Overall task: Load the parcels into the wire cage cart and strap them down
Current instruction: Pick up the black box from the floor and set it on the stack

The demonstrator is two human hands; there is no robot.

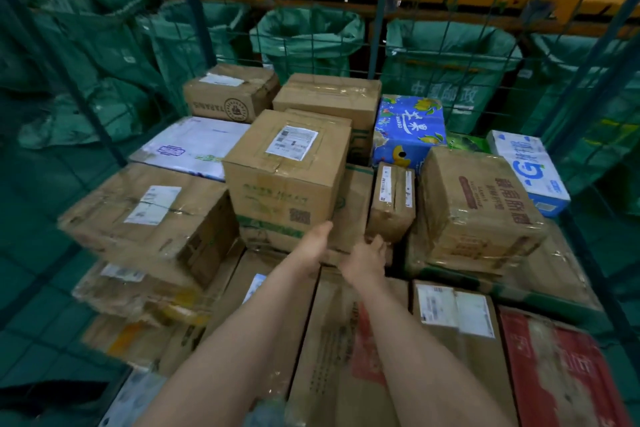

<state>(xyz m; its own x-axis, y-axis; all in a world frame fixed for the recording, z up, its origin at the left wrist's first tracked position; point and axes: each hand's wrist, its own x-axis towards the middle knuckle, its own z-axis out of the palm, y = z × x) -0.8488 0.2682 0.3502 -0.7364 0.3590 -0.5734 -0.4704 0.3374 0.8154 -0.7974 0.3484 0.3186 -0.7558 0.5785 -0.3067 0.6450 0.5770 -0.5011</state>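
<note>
Several taped cardboard parcels fill the green wire cage cart (pixel 194 10), stacked in layers. A tall brown box with a white label (pixel 287 170) stands in the middle of the stack. My left hand (pixel 317 241) reaches forward with straight fingers that touch this box's lower right corner. My right hand (pixel 367 255) is stretched out beside it, fingers relaxed, near the base of a small narrow brown parcel (pixel 393 201); I cannot tell if it touches. Neither hand holds anything.
A wide crumpled box (pixel 149 218) lies at the left, a taped box with red print (pixel 478 204) at the right, a blue mango carton (pixel 408 128) behind. Green mail sacks (pixel 308 38) hang beyond the cage's far wall under a yellow structure.
</note>
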